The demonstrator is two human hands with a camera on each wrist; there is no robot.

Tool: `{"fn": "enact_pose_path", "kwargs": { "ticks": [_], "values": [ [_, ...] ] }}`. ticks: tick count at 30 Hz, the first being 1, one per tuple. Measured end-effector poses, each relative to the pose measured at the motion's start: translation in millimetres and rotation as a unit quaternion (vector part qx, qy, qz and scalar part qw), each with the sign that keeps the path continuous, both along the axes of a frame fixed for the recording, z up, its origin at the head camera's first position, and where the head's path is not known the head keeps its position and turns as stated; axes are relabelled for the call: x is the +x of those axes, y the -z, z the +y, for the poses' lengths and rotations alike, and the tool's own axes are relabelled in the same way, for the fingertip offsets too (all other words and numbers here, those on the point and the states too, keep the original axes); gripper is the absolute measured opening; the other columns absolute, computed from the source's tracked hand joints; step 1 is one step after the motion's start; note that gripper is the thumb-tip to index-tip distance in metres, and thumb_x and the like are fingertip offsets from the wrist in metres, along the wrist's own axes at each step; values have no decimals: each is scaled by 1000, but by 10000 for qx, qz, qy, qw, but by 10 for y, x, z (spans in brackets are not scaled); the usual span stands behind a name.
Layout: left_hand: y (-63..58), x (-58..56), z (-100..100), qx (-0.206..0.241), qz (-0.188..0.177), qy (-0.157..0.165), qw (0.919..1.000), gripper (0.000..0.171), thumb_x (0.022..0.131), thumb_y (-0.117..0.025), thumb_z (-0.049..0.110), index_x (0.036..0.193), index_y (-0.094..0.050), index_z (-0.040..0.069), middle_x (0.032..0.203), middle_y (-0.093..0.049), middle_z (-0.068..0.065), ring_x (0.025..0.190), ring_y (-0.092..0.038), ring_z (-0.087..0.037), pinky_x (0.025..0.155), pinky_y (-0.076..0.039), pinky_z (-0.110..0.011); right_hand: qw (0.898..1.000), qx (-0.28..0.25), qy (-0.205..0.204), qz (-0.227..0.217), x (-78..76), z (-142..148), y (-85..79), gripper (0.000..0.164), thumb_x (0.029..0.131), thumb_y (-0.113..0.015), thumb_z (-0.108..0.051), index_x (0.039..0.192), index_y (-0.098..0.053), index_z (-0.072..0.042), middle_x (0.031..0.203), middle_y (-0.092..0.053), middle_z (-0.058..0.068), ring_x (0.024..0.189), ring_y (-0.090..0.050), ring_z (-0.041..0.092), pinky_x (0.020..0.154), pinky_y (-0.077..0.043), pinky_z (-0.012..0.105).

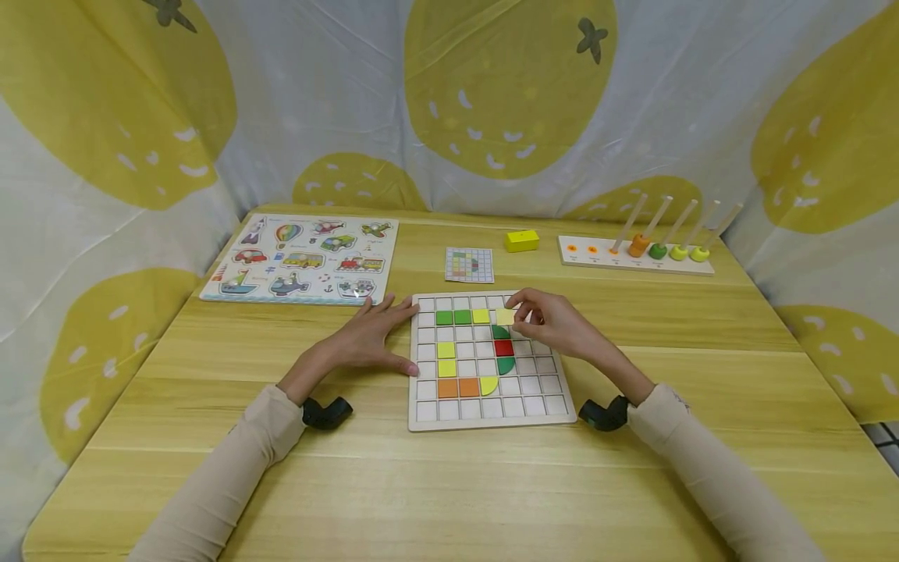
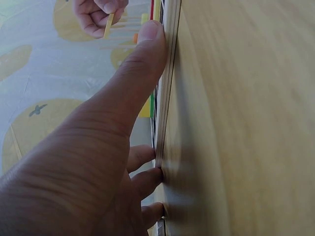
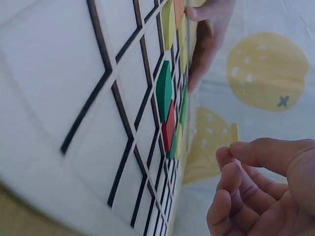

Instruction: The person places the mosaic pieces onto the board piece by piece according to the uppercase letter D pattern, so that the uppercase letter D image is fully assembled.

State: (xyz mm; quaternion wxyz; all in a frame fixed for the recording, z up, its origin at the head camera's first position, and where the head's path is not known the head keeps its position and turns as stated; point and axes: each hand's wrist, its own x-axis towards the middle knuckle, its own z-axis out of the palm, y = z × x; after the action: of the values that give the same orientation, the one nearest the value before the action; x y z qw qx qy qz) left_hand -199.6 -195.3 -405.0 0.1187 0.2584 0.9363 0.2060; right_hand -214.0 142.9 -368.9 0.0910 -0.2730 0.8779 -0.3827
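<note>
A white grid board (image 1: 492,426) lies on the table between the hands. My left hand (image 1: 368,337) rests at its left edge, fingers spread, the thumb touching the rim. Above the upper right part of the grid, my right hand (image 1: 558,321) pinches a thin yellow tile (image 3: 235,132) between thumb and index finger. In the grid sit green square tiles (image 1: 453,318), yellow square tiles (image 1: 446,359) and orange square tiles (image 1: 458,388). A red square tile (image 1: 502,348) lies between two rounded green tiles (image 1: 505,365). A rounded yellow tile (image 1: 488,385) adjoins the orange ones.
Behind the board lies a small pattern card (image 1: 469,265), with a yellow box (image 1: 522,241) to its right. A vehicle picture puzzle (image 1: 302,257) occupies the back left. At the back right stands a peg counting stand (image 1: 635,257) with coloured beads. Patterned cloth (image 1: 337,94) hangs around the table.
</note>
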Motion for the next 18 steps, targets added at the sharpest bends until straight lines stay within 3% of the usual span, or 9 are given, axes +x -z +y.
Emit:
{"fn": "enact_pose_path", "kwargs": {
  "ticks": [11,18],
  "values": [
    [-5,1,2,57,50,8,10000,110,68,-72,68,153,-27,14,159,-18,-9,146,-4,-37,115,5,-57,9997,-50,-255,-39,-83,-259,51,24,88,-67,-5,111,-62,-2,86,-65,7,64,-51,17,58,-42,25],
    [5,-7,2,41,32,3,10000,110,68,-71,70,153,-27,15,159,-17,-8,147,-3,-35,116,6,-56,9981,258,-551,-134,-129,-459,124,24,87,-68,-8,110,-63,-5,84,-64,3,67,-53,16,64,-45,26]
  ]
}}
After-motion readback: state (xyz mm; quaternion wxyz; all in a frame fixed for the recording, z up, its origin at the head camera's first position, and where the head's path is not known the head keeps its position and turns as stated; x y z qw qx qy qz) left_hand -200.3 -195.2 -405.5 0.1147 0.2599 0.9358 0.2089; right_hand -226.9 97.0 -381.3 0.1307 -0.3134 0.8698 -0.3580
